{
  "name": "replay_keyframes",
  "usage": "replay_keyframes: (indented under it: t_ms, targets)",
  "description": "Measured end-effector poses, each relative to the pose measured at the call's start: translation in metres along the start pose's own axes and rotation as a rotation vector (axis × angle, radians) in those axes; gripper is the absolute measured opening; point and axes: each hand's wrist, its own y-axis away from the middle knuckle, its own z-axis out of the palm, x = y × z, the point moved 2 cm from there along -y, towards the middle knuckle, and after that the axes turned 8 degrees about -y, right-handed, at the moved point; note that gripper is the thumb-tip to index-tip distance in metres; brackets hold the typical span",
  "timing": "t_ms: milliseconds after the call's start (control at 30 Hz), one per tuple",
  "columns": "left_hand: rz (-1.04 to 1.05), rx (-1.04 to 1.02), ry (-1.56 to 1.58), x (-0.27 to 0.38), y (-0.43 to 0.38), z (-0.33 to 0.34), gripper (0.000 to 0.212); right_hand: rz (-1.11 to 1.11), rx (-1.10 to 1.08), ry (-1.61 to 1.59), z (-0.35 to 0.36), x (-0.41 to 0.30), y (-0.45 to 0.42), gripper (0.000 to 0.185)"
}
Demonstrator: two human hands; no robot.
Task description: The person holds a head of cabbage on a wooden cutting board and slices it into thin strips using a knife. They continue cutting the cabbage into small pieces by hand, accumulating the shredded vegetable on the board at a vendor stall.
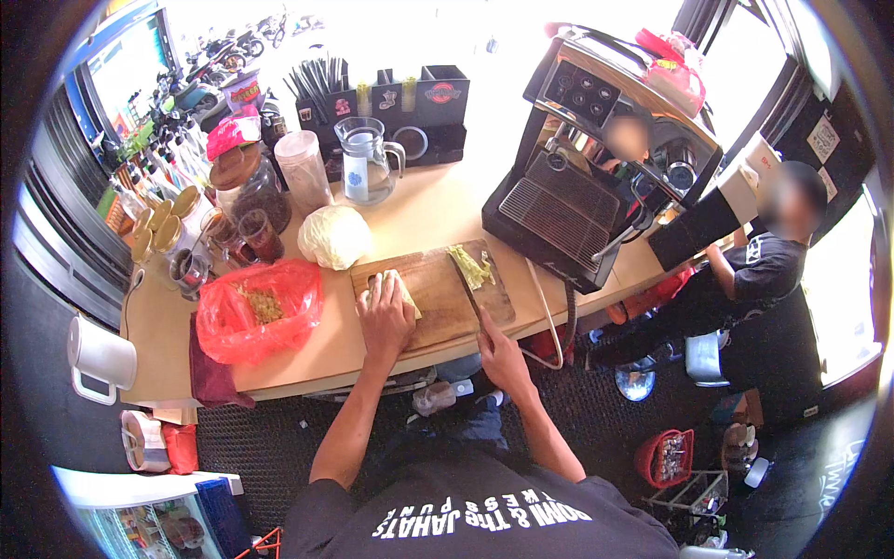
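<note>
My left hand (385,318) lies over a piece of pale cabbage (407,295) on a wooden cutting board (440,300), its fingers resting on top. In my right hand (501,355) is the handle of a knife (466,288); the blade points away from me, beside cut cabbage leaves (475,267) at the board's right end. A whole cabbage (335,236) sits just behind the board's left corner. To the left, an open red plastic bag (293,335) holds shredded yellowish-green bits (265,306).
An espresso machine (559,189) stands right of the board. Behind are a glass pitcher (367,164), a plastic container (302,168) and a black straw organizer (433,105). Glass mugs (260,234) and jars crowd the back left. A co-worker (761,272) stands at the right.
</note>
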Motion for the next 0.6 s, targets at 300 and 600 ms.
replay_keyframes:
  t_ms: [300, 600]
  targets:
    - [-0.001, 0.101, 0.155, -0.003, 0.002, -0.020, 0.063, 0.026, -0.081, -0.113, -0.001, -0.014, 0.012, 0.055]
    - [0.325, -0.311, 0.304, -0.041, -0.003, -0.048, 0.052, 0.043, -0.054, -0.182, -0.006, 0.000, 0.025, 0.055]
